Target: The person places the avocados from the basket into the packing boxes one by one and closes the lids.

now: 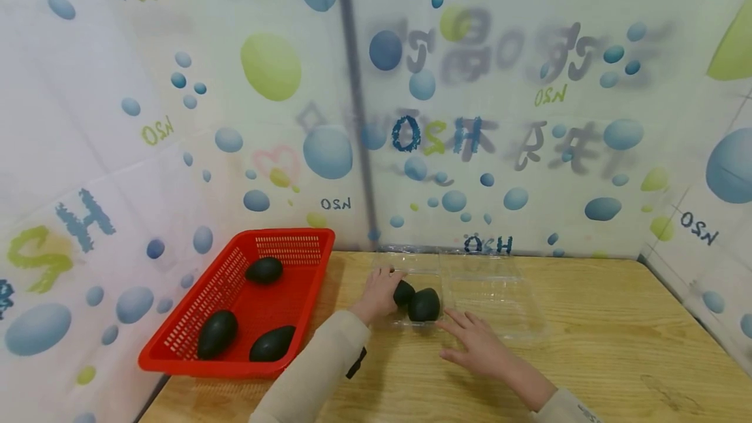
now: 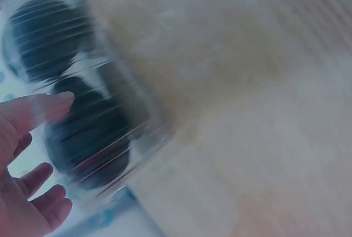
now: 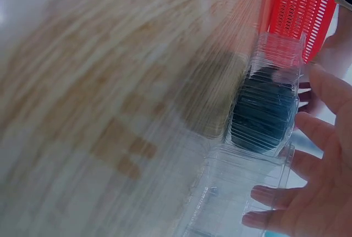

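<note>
Two dark avocados sit side by side in the left half of a clear plastic clamshell box (image 1: 493, 305). My left hand (image 1: 378, 294) is at the left avocado (image 1: 403, 293). In the left wrist view its thumb (image 2: 55, 108) reaches the lower avocado (image 2: 91, 138), while the other fingers spread loosely apart from it. The second avocado (image 1: 424, 305) lies just right of that one. Beside the box's near edge, my right hand (image 1: 478, 348) has its fingers spread and holds nothing. In the right wrist view, its fingers (image 3: 275, 196) are by the clear wall.
A red plastic basket (image 1: 235, 367) with slotted sides stands on the left of the wooden table (image 1: 617, 344), with three avocados inside. Behind the table hangs a patterned curtain (image 1: 499, 96). A black strap-like item (image 1: 356, 363) shows at the left wrist.
</note>
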`<move>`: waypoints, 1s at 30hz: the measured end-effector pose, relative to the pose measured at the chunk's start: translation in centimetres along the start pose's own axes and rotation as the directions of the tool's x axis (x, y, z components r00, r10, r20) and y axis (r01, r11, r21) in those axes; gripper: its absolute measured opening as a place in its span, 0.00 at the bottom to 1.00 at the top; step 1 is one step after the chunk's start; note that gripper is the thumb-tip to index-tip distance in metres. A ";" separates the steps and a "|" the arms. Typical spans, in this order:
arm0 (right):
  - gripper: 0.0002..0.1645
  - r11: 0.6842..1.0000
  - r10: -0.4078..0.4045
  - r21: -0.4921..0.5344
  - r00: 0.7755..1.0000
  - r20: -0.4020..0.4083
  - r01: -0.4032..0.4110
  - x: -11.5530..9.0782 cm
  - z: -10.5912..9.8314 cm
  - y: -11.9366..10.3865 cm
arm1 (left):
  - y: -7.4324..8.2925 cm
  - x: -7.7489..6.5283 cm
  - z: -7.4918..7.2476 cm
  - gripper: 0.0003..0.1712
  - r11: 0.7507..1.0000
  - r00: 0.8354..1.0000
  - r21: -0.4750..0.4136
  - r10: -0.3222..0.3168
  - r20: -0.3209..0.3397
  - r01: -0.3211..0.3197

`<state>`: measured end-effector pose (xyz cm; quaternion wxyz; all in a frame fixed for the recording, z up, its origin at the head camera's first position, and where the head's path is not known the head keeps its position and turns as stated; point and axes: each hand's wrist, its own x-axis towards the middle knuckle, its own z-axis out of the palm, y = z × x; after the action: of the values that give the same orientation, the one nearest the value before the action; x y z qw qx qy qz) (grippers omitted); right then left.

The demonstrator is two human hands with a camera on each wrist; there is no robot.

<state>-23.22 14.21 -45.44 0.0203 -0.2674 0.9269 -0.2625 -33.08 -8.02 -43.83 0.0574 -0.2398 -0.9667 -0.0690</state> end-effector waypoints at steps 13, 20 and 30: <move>0.31 1.000 -0.019 -0.010 1.000 0.000 0.019 0.2 0.1 0.1 | -4.5 -0.8 -8.5 0.30 0.978 0.952 -0.155 -0.174 -0.251 0.138; 0.31 1.000 -0.012 -0.010 1.000 0.002 0.012 0.2 0.2 0.2 | -10.1 -4.0 -12.0 0.29 0.861 0.835 -0.231 -0.501 -0.228 0.453; 0.31 1.000 0.015 0.002 1.000 0.010 -0.015 0.0 0.0 0.1 | -15.7 -8.4 -13.8 0.28 0.731 0.735 -0.276 -0.670 -0.109 0.625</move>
<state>-23.31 14.27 -45.51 0.0270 -0.2618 0.9285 -0.2619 -32.05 -27.79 -33.13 0.1001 0.1171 -0.9643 -0.2152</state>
